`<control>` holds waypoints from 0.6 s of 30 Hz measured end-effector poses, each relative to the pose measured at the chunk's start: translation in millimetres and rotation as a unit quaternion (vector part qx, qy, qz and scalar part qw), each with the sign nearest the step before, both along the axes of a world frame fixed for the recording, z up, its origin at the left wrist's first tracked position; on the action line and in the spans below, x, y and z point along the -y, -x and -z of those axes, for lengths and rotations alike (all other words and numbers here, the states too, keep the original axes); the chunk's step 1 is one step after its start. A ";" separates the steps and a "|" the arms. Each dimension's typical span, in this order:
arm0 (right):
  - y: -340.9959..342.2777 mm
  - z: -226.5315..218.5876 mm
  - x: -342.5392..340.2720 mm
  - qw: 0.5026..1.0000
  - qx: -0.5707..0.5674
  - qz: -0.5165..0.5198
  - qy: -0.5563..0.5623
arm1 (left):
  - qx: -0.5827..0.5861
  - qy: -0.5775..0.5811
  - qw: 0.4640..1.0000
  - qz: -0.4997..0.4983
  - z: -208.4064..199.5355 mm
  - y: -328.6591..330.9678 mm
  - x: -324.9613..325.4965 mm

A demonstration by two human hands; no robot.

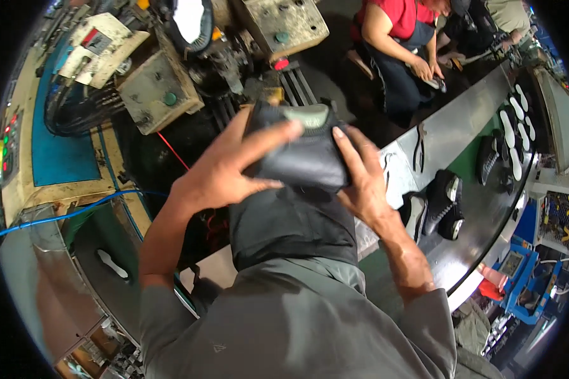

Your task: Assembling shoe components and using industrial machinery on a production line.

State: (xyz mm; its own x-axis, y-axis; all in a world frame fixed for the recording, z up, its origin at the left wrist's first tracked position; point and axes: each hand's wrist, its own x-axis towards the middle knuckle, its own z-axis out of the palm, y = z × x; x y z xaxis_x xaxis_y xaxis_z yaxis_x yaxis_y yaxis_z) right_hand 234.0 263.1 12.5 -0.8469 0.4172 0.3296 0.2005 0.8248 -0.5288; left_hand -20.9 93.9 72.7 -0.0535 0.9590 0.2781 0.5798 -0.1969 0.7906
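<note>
Between both my hands, over my lap, is a black shoe [303,159] with a smooth dark side and a pale green patch at its top. My left hand [218,174] grips its left end, fingers stretched over the top and thumb underneath; this hand is slightly blurred. On the other end, my right hand [365,174] presses its fingers along the edge, with the thumb below. Much of the shoe's far side is hidden. Close to my right forearm, several dark shoes [437,215] stand on a metal bench [471,104].
Pincers [419,148] and white insoles [507,129] lie on the bench. Ahead are machine boxes [161,91] with green buttons and a red button [280,64]. A blue hose [76,211] crosses at left. Beyond the bench, a person in red [392,25] handles a shoe.
</note>
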 end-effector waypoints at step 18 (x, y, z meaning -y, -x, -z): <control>-11.4 -8.7 21.6 0.992 0.001 0.069 0.107 | -0.152 -0.133 0.979 0.016 4.6 -14.9 -13.8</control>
State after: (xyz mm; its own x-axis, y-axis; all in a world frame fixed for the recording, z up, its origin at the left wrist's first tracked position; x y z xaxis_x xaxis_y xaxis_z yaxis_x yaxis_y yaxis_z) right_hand 245.4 241.4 21.2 -0.7781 0.5888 0.2189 0.3045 0.6583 -0.6884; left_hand -6.0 107.7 68.1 0.0999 0.8499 0.5174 0.7709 -0.3949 0.4998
